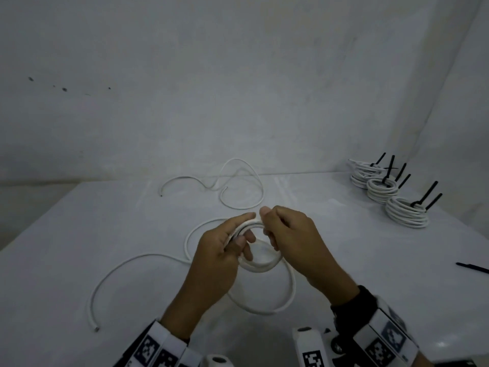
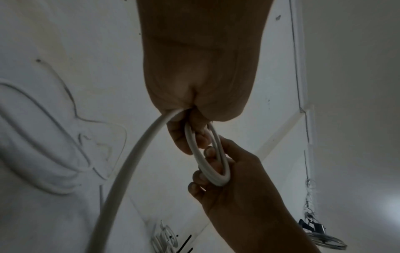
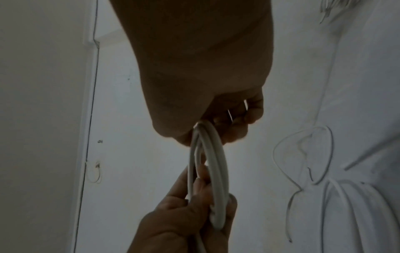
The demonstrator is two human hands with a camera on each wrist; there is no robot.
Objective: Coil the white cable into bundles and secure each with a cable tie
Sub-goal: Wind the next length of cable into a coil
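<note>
Here the small coil (image 1: 260, 260) is gripped between both hands, left hand (image 1: 222, 250) and right hand (image 1: 291, 239) curled round opposite rims, while the loose cable (image 1: 127, 271) trails off leftward, nearer the left.

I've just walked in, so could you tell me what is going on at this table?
A person is winding a white cable into a small coil, gripped by the left hand and the right hand above the white table. Its loose tail trails across the table. Another uncoiled cable lies farther back. Finished bundles with black cable ties sit at the right, and a spare black cable tie lies near the edge.
</note>
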